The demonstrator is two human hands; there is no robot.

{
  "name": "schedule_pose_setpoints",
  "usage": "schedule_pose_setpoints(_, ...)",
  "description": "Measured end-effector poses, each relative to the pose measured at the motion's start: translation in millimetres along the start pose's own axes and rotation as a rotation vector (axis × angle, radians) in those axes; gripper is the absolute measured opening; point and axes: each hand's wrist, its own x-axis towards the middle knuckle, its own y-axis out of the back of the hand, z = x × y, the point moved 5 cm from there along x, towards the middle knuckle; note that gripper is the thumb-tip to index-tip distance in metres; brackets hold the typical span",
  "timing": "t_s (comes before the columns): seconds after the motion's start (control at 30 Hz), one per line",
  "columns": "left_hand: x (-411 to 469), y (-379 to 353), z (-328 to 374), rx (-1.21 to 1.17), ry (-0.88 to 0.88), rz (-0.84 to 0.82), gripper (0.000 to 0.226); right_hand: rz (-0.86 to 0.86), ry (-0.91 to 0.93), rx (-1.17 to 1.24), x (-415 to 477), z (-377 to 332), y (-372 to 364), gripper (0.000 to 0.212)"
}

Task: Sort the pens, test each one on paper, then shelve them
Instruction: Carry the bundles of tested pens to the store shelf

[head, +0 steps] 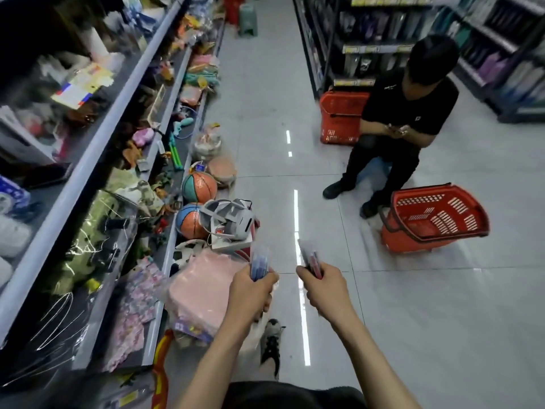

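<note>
I stand in a shop aisle and look down at both hands, held out in front of me. My left hand (pixel 250 286) grips a clear packet of blue-capped pens (pixel 259 262) that sticks up out of the fist. My right hand (pixel 323 286) grips a second clear packet of pens with red and dark barrels (pixel 310 256). The two packets are apart, a hand's width between them. Both are blurred by motion, so I cannot count the pens.
Toy shelves (pixel 124 119) run along the left, with basketballs (pixel 199 186), a white headset (pixel 228 218) and pink packets (pixel 206 287) at floor level. A seated person (pixel 404 119) is ahead on the right between two red baskets (pixel 433 216) (pixel 342 116). Dark shelves (pixel 501 54) stand beyond.
</note>
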Motion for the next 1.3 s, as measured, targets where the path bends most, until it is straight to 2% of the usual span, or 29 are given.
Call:
schedule_pose_setpoints(0.17,78.3,-13.0,51.4,-0.072,-0.005,-0.055,0.008,0.03,0.004,-0.008,71.4,-46.3,3.1,0.036)
schedule_pose_setpoints(0.37,160.9,-36.4,91.5,-0.115,0.02,-0.073,0.015,0.069,-0.02,-0.015,141.9,-74.7,12.7,0.032)
schedule_pose_setpoints(0.6,252.3,-90.5,137.5,-0.054,0.009,-0.068,0.013,0.071,-0.022,0.028,254.9,-106.6,44.9,0.034)
schedule_pose_setpoints(1.0,412.7,-200.5,253.9,-0.11,0.023,0.069,0.013,-0.078,0.075,0.009,482.9,-209.4,123.9,0.035)
schedule_pose_setpoints(1.3,522.2,-189.5,293.6,-0.178,0.097,0.235,0.015,-0.264,0.052,-0.08,611.0,-263.0,74.8,0.033)
